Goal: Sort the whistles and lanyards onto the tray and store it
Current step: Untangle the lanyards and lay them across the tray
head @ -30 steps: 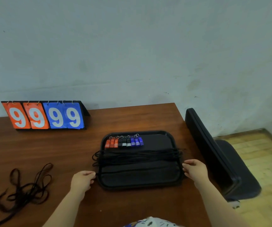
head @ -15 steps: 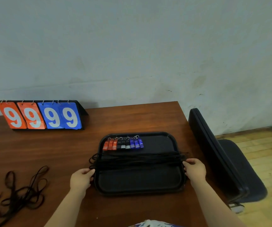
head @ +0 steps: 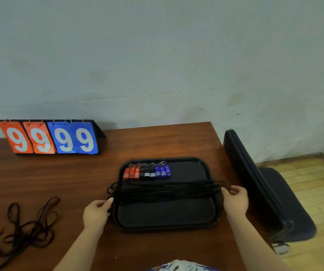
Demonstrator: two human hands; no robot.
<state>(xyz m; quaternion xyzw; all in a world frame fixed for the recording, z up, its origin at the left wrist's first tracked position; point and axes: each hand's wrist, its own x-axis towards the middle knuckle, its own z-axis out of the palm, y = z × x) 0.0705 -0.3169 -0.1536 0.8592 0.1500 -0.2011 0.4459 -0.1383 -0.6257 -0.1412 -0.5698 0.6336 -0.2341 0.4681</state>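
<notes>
The lanyard bundle (head: 165,190) has slid up the tray (head: 167,222) toward the whistles (head: 147,171)! Ends pinched by left hand (head: 95,213) and right hand (head: 235,200); best kept taut between the grips.

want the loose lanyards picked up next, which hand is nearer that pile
Left. The left hand holds the lanyard bundle at the left edge of the tray, the loose lanyards lying further left; the right hand holds the other end, across the tray.

Both forearms reach forward, left hand (head: 96,211) and right hand (head: 235,200) each pinching the lanyards (head: 165,191).
</notes>
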